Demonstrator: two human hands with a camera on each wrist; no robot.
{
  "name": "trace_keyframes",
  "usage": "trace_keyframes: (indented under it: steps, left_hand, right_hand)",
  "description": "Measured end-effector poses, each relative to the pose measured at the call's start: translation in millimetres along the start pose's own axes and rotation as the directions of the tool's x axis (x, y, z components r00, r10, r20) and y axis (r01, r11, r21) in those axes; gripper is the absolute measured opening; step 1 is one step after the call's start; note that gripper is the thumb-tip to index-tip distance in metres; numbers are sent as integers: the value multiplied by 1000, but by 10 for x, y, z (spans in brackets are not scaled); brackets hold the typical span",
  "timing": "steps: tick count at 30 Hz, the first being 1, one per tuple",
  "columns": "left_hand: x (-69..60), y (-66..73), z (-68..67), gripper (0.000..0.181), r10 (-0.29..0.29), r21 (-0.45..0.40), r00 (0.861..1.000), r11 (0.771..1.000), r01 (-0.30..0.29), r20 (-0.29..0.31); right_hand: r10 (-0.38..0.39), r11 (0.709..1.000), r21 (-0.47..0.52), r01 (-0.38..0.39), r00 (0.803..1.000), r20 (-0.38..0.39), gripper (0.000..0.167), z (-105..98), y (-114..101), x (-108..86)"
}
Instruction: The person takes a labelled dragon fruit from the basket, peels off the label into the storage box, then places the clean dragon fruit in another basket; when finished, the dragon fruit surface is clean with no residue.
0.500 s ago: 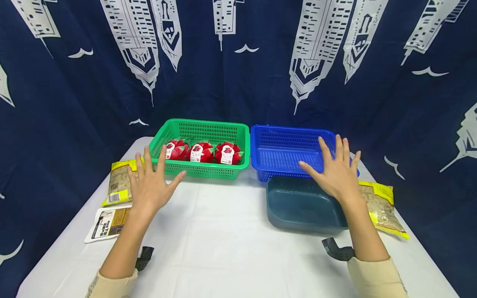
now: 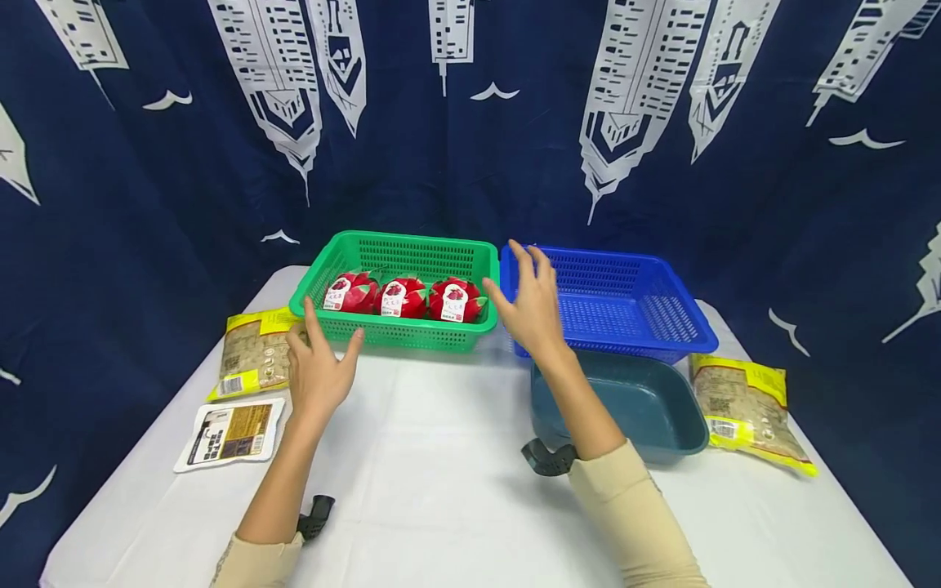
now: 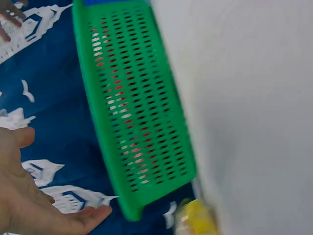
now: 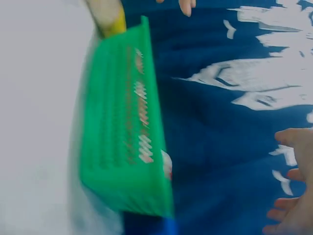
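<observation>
A green basket (image 2: 470, 336) stands at the back of the table, holding three red dragon fruits (image 2: 403, 299) with white labels. My left hand (image 2: 321, 377) hovers by its front left corner, fingers spread and holding nothing. In the left wrist view the fingertips (image 3: 100, 213) come near the basket's rim, apparently without touching. My right hand (image 2: 535, 314) is raised near the basket's right end, its fingers loosely bent and nothing in them. From the right wrist, that hand's fingers (image 4: 288, 203) show well apart from the green basket (image 4: 117, 112).
Right of the green basket stands a blue basket (image 2: 662, 314), with a dark teal tub (image 2: 625, 400) in front. A yellow bag (image 2: 253, 355) and a white flat packet (image 2: 231, 433) lie on the left; another yellow bag (image 2: 746, 412) lies far right. A dark curtain (image 2: 441, 163) hangs behind.
My right hand has moved left from over the blue basket and tub toward the green basket. My left hand has shifted slightly right and lower, its fingers less spread.
</observation>
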State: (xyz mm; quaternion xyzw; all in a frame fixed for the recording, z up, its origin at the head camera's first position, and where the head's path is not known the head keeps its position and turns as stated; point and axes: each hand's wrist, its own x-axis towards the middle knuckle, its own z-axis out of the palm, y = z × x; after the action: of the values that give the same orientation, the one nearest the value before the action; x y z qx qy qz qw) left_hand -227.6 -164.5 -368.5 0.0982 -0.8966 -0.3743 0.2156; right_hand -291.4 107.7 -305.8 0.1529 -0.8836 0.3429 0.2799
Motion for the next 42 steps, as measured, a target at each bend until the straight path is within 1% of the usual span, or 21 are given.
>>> trace_keyframes:
  steps: [2,4,6,9,11,13,16,18,22,26,28,30,33,36,40,42]
  left_hand:
    - [49,-43,77,89,-46,-66,998,997,48,30]
    - [107,-85,154,90,-83,-147,995,985,90,52]
    - [168,-126,228,90,-107,-234,993,965,117,57]
    - [259,-174,352,91,-127,-354,991,926,131,35]
    - [308,-192,439,91,-139,-417,990,899,135,20]
    - [354,-204,532,93,-149,-458,989,878,135,6]
    - [411,-212,659,95,-155,-495,988,859,130,-10]
    - [439,-220,735,95,-156,-517,988,847,125,-18]
    - [473,-270,845,94,-159,-581,986,807,105,-42]
    - [501,-338,878,93,-134,-655,987,754,46,-85]
    - [510,-351,869,93,-120,-684,988,729,22,-96]
    - [519,-352,856,92,-115,-705,989,709,12,-99]
    - [529,-345,836,90,-121,-719,988,695,19,-91]
    - [541,-337,821,89,-130,-727,988,685,31,-81]
    - [543,-317,794,90,-140,-734,988,678,52,-59]
    - [540,-311,781,90,-140,-733,988,678,54,-57]
  right_hand:
    - [3,998,58,-5,999,36,67,221,-25,71]
    - [28,994,100,-37,995,93,70,439,-21,139]
    - [64,989,124,-83,987,151,75,644,9,206]
    - [128,979,124,-160,965,230,81,888,79,291]
    - [170,972,111,-206,949,266,85,997,128,329]
    - [212,966,84,-245,932,293,88,1073,169,360]
    - [260,960,17,-280,911,320,92,1155,215,401]
    - [284,957,-34,-289,901,328,96,1202,239,428]
    - [314,949,-131,-286,884,346,102,1285,272,473]
    - [320,946,-177,-271,866,385,103,1336,275,514]
    - [328,943,-203,-265,849,414,102,1343,265,534]
    - [336,938,-239,-253,832,440,101,1343,258,548]
    - [351,926,-300,-228,811,469,97,1344,245,553]
    - [357,918,-339,-206,803,478,92,1347,243,545]
    - [350,916,-354,-188,805,479,89,1347,240,545]
    - [341,918,-354,-177,809,480,88,1349,236,548]
